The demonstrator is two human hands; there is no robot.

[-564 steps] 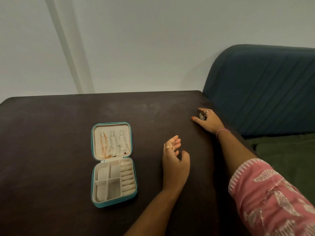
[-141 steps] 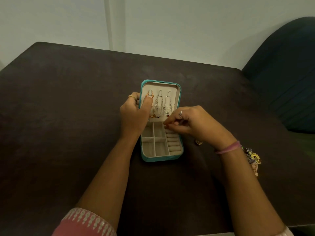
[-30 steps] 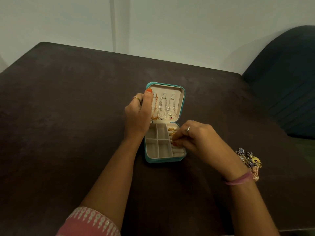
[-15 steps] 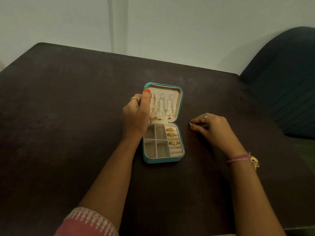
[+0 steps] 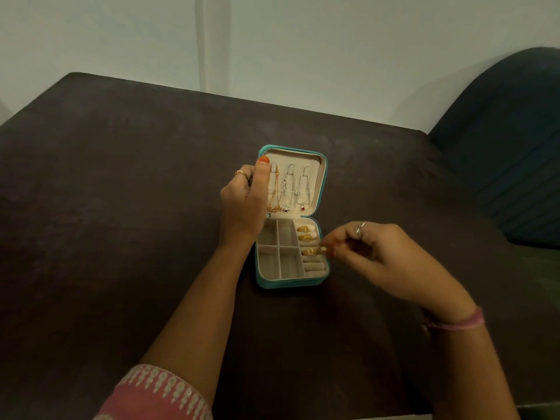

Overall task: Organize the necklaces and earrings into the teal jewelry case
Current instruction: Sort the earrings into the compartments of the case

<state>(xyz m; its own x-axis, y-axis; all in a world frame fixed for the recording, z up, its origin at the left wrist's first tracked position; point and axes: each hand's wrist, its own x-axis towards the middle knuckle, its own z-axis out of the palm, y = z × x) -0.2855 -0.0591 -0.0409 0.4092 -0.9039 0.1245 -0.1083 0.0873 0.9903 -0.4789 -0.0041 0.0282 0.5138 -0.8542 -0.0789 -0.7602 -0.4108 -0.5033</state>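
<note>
The teal jewelry case (image 5: pixel 291 281) lies open mid-table (image 5: pixel 121 207), lid steadied as before by the left hand (image 5: pixel 244 204), thumb along its edge beside three hung necklaces (image 5: pixel 288 189). The right hand (image 5: pixel 375 256), out on the table half a second ago, is back at the ring rolls (image 5: pixel 315 265), fingertips (image 5: pixel 328 250) pinched on something small, too blurred to identify. Three gold pieces (image 5: pixel 306 237) are seated; a fourth insertion is judged underway.

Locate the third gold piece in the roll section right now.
In the head view, the third gold piece sits in the roll slots on the right side of the teal case, below the other two gold pieces, with the right hand at it.
</note>
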